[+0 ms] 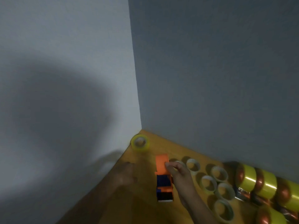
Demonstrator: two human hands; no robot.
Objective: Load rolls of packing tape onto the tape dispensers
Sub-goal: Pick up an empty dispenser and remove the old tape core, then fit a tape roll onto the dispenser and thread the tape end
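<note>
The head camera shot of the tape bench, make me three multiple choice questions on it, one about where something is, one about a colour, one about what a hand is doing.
1. Where does the lone yellow tape roll stand?
A. In the table's far corner by the walls
B. Among the empty cores
C. On the dispenser

2. What colour is the top part of the tape dispenser?
A. Green
B. Orange
C. White

3. What is the right hand doing?
A. Lifting a yellow roll
B. Resting flat on the wall
C. Holding the dispenser's orange part

Answers:
1 A, the roll sits alone where the table meets both walls.
2 B, the upper part is orange above a blue and black body.
3 C, its fingers curl at the orange part's edge, while the blurred left hand lies nearby with nothing visible in it.
</note>
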